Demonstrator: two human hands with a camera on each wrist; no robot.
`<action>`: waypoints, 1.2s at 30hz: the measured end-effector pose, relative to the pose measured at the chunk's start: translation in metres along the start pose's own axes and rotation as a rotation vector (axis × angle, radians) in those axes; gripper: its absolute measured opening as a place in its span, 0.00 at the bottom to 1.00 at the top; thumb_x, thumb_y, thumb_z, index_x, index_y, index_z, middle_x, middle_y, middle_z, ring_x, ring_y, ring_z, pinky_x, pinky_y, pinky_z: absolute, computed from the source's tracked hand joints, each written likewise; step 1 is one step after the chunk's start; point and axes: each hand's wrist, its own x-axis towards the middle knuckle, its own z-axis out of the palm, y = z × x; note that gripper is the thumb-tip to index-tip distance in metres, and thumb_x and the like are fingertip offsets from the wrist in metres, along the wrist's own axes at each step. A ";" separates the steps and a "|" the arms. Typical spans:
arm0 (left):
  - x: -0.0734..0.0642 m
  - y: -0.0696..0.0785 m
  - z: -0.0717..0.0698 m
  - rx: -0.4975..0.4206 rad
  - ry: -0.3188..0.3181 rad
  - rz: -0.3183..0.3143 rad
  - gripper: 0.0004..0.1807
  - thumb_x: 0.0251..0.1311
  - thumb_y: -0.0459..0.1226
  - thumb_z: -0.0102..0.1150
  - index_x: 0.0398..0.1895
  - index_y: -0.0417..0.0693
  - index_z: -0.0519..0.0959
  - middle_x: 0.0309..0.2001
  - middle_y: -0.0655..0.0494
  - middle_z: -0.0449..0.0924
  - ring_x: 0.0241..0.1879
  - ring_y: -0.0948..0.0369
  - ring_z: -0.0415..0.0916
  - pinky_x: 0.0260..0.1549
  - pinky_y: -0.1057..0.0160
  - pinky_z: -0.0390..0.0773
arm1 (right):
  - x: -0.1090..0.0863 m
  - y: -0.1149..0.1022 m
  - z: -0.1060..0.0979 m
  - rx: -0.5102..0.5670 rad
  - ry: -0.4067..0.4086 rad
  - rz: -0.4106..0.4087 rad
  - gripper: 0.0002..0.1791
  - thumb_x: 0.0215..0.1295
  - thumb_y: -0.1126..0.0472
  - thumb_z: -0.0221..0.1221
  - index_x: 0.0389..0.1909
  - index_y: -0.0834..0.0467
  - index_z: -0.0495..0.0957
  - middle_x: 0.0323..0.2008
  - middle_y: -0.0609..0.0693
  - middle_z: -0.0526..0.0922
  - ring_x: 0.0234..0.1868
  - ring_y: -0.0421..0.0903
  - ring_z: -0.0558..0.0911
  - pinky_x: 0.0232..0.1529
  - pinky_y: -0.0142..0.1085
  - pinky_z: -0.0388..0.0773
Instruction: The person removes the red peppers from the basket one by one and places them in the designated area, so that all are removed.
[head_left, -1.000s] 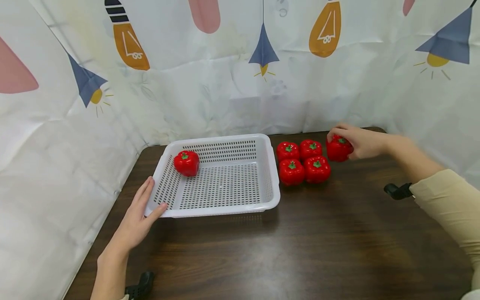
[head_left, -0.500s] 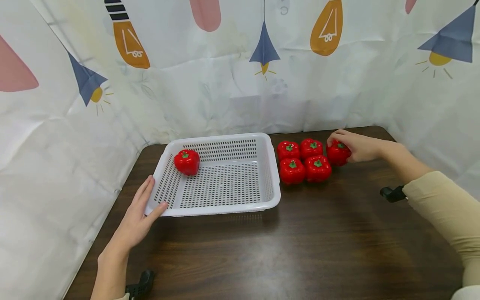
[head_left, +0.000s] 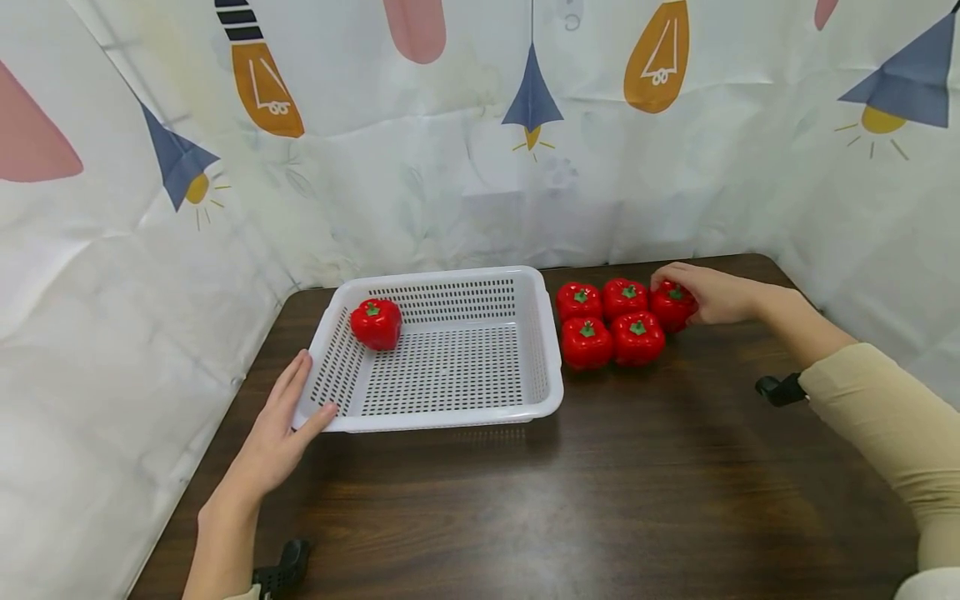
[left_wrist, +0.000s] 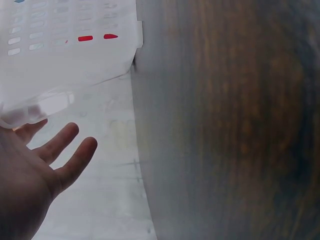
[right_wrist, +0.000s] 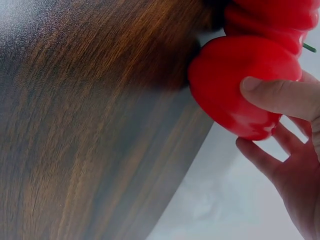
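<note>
A red bell pepper (head_left: pixel 672 307) with a green stem is gripped by my right hand (head_left: pixel 708 292) at the back right of the table. In the right wrist view the thumb (right_wrist: pixel 280 95) presses one side of this pepper (right_wrist: pixel 225 75), and the other fingers are partly hidden behind it. It is right beside a group of several more red bell peppers (head_left: pixel 637 337). My left hand (head_left: pixel 270 437) rests at the near left corner of a white perforated basket (head_left: pixel 450 421), its fingers extended along the side and its thumb on the front rim. One red pepper (head_left: pixel 377 324) lies inside the basket's back left part.
The dark wooden table (head_left: pixel 540 508) stretches in front of the basket and peppers. A white curtain (head_left: pixel 420 200) printed with lamps and bulbs hangs close behind the table and along both sides. Black wrist devices (head_left: pixel 782 389) sit on both arms.
My right hand has brought its pepper slightly left and down, up against the back row of the group. The left hand and the basket stay in place.
</note>
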 end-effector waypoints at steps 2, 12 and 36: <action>0.000 0.000 0.000 -0.001 -0.001 -0.003 0.48 0.69 0.45 0.63 0.84 0.48 0.46 0.83 0.49 0.39 0.76 0.37 0.46 0.64 0.24 0.55 | 0.000 0.001 0.000 -0.001 0.005 0.007 0.39 0.45 0.81 0.73 0.59 0.58 0.71 0.60 0.56 0.73 0.60 0.58 0.73 0.53 0.55 0.79; 0.000 -0.001 0.000 -0.001 -0.004 -0.001 0.48 0.68 0.46 0.62 0.84 0.48 0.46 0.83 0.47 0.40 0.76 0.37 0.46 0.64 0.24 0.54 | 0.000 -0.009 -0.016 0.011 -0.042 0.052 0.44 0.50 0.76 0.74 0.70 0.62 0.67 0.67 0.61 0.69 0.60 0.59 0.71 0.48 0.52 0.79; 0.000 0.002 -0.001 0.001 -0.005 -0.007 0.48 0.69 0.46 0.62 0.84 0.49 0.45 0.83 0.50 0.38 0.76 0.36 0.47 0.64 0.24 0.55 | 0.085 -0.095 -0.059 -0.196 -0.122 -0.089 0.32 0.66 0.63 0.68 0.69 0.61 0.69 0.66 0.60 0.71 0.67 0.61 0.69 0.67 0.59 0.66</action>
